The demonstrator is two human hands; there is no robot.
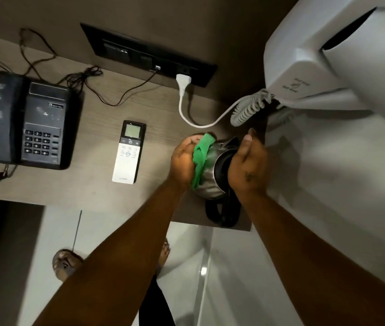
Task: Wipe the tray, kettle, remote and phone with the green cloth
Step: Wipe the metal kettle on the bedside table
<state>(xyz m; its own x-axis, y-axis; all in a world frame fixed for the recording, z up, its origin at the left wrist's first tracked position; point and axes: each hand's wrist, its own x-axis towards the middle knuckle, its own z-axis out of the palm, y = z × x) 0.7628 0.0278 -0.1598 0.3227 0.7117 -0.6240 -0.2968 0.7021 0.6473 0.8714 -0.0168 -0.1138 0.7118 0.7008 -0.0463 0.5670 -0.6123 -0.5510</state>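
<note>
A steel kettle [212, 184] with a black lid and handle stands at the desk's right end. My left hand [183, 161] presses the green cloth [202, 156] against the kettle's left side. My right hand [248, 163] grips the kettle's top and handle from the right. A white remote [127, 158] lies face up in the middle of the desk. A black desk phone [31, 123] sits at the left. No tray is visible.
A black socket panel [149, 55] on the wall holds a white plug [183, 81] whose cord runs right. A white wall-mounted hair dryer [328, 55] with a coiled cord hangs above right. Thin black cables lie behind the phone. The desk's front edge [92, 203] is close.
</note>
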